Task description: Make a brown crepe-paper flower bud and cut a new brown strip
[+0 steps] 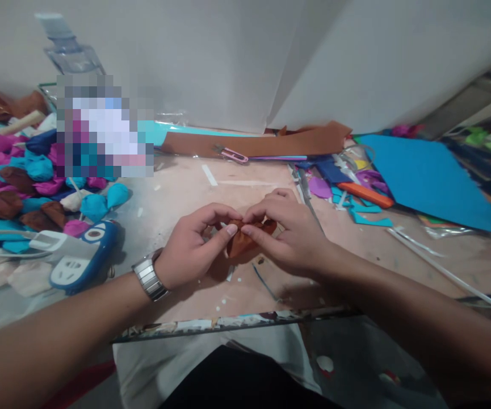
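Note:
A small folded piece of brown felt [245, 241] sits between both my hands, just above the table [185, 193]. My left hand [192, 247], with a metal watch on the wrist, pinches its left side with thumb and fingers. From the right, my right hand [290, 230] pinches the same piece, fingers curled over it. Thumb tips of both hands almost touch. Most of the felt piece is hidden under my fingers.
A heap of pink, blue and brown folded felt pieces [19, 182] lies at the left beside a blue and white power strip [79, 258]. Long brown felt strip [271, 145], pink thread snips [232, 154], blue sheet [424, 179] and scraps lie behind and right.

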`<state>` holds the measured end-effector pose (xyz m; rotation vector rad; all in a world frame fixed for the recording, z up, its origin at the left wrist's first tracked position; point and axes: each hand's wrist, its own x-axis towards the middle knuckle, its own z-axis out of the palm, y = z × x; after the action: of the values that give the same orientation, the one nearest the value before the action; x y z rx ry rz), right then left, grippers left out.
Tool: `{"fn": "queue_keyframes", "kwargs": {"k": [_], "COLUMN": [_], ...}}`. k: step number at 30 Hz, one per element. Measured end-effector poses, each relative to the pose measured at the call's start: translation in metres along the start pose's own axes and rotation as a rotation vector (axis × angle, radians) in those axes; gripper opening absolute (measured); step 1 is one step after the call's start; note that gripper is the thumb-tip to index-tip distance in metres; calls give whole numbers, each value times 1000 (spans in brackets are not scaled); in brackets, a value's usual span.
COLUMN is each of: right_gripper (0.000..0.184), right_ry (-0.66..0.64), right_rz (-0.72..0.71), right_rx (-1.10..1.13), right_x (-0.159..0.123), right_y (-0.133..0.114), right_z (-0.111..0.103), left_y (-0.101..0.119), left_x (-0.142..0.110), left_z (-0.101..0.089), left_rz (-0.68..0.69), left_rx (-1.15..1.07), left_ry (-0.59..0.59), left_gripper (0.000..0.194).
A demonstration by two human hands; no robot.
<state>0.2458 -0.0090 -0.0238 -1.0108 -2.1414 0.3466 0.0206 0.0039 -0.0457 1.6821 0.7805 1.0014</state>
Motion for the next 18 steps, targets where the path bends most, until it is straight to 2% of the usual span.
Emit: {"fn": "queue_keyframes", "kwargs": {"k": [6,12,18], "right_gripper": [5,18,13], "right_ry": [-9,-73,-65], "right_rz": [15,-16,-40], "right_rx": [-4,-44,-69], "right_x": [1,1,1], "right_y": [-2,-3,-2], "right_z": [-1,-1,-2], "left_y": [-3,-1,-2], "left_x": [0,-2,-2], "left_z": [2,2,3], "left_rz": [9,-40,-53], "left_rx": [-67,-96,-96], "left_ry": [-44,-76,-88], "left_gripper": [22,38,43]}}
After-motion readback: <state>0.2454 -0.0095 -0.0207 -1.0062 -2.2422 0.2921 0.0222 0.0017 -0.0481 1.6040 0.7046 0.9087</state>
